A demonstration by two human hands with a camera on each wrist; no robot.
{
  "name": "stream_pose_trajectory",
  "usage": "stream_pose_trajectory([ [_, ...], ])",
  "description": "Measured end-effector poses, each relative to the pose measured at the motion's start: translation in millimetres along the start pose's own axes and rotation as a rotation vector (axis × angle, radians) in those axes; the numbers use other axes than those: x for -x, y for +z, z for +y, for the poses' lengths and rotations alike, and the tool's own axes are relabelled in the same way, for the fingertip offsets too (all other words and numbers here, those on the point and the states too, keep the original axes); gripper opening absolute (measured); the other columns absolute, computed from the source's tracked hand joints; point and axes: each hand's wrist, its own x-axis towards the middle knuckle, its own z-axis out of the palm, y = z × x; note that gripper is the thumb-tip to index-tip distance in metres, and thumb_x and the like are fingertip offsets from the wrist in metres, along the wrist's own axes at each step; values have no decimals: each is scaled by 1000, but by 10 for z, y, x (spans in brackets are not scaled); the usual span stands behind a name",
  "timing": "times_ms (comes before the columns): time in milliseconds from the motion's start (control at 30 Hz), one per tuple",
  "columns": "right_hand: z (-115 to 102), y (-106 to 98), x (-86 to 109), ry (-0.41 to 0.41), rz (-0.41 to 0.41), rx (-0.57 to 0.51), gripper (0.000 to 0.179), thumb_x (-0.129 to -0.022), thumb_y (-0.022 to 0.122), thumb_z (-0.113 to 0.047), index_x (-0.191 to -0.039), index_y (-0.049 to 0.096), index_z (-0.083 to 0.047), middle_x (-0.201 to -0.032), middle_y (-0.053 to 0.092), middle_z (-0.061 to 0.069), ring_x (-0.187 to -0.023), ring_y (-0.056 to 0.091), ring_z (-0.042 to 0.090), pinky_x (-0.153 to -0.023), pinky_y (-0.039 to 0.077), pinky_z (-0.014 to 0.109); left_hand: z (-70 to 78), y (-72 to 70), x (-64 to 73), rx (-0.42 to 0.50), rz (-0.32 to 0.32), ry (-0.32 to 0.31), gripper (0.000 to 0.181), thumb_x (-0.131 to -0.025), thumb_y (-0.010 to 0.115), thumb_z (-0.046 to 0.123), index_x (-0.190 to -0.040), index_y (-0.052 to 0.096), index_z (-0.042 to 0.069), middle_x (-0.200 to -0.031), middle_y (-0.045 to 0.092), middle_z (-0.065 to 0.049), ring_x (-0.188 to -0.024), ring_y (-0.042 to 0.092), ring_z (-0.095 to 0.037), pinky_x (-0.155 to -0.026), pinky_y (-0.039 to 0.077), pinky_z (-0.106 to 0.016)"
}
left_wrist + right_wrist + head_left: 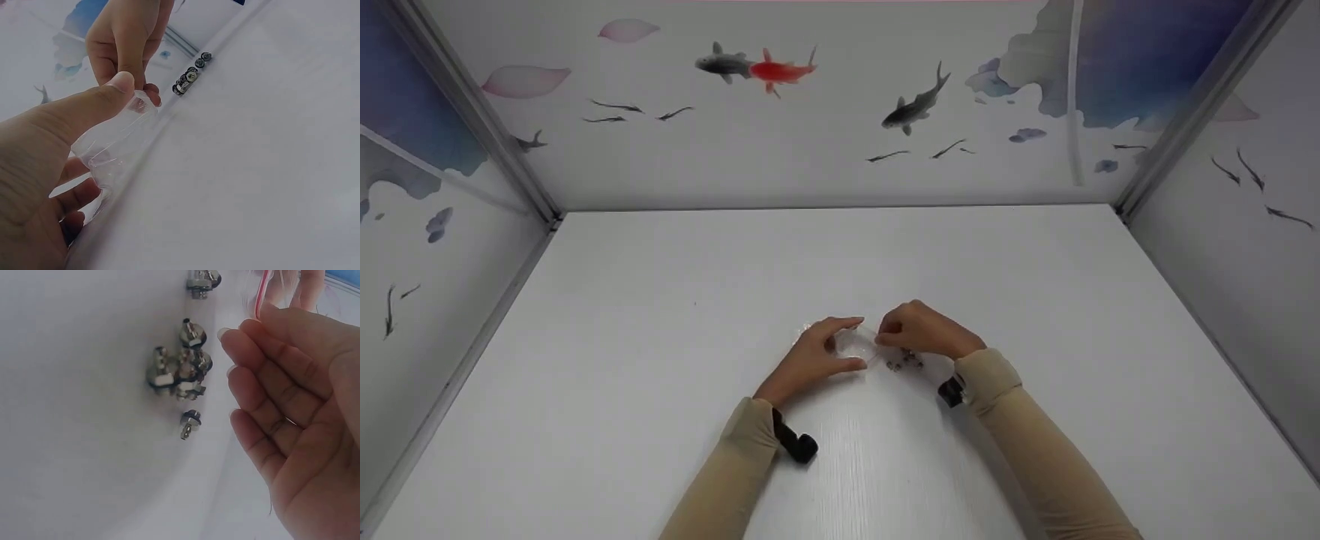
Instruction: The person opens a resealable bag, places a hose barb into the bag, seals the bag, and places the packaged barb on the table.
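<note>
A see-through plastic bag (115,135) bears a pinkish-red stripe (261,293); small silvery metal fittings (194,337) show dark bands. Fabric sleeves (1054,450) are beige, the tabletop (660,270) white, the white back panel (780,161) patterned with red and grey fish (781,72).

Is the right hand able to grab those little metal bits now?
Probably yes: nothing blocks the metal bits beside the right hand, but it may first have to release the clear bag it pinches.

Free passage extends across the tabletop (585,360) outside both sleeves (1050,450) and back to the patterned rear wall (810,165). Between the left fingers (90,112) and right fingers (247,391), a transparent bag (124,132) blocks the gap; metal fittings (163,377) obstruct the space beside the latter.
</note>
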Motion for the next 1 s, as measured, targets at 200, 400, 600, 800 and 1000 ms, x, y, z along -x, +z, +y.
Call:
stream_pose_trajectory([
  [200, 3, -34, 33, 17, 11, -8, 18, -93, 65, -20, -103, 74, -9, -94, 72, 1, -76, 58, 10, -72, 50, 29, -4, 5, 2, 3, 7, 4, 69, -79, 78, 39, -140, 51, 21, -133, 56, 2, -97, 47, -16, -85, 40, -34],
  [400, 30, -121, 115, 40, 28, -11, 22, -91, 66, -16, -110, 71, -5, -103, 71, 7, -88, 63, 17, -82, 52, 37, -11, 6, 1, 5, 14, 4, 71, -77, 78, 41, -140, 52, 21, -131, 57, 3, -98, 48, -15, -86, 40, -33],
  [600, 143, -193, 216, 71, 48, 26, 22, -89, 68, -12, -109, 72, -5, -105, 71, 8, -94, 63, 20, -84, 52, 39, -13, 18, -5, -13, 18, 11, 70, -78, 78, 42, -140, 52, 21, -132, 57, 1, -99, 49, -16, -87, 41, -33],
  [800, 293, -208, 297, 71, 47, 36, 19, -87, 70, -8, -105, 73, -4, -104, 71, 10, -97, 63, 23, -86, 51, 41, -14, 25, -5, -5, 13, 7, 70, -78, 78, 41, -140, 52, 21, -133, 57, 1, -106, 50, -16, -93, 41, -35],
  [1000, 374, -167, 301, 86, 25, 9, 18, -87, 70, -9, -104, 73, -7, -103, 71, 6, -99, 63, 22, -88, 50, 40, -15, 8, 2, 0, 9, 15, 70, -79, 78, 41, -140, 51, 20, -136, 55, 1, -115, 51, -17, -99, 41, -38],
])
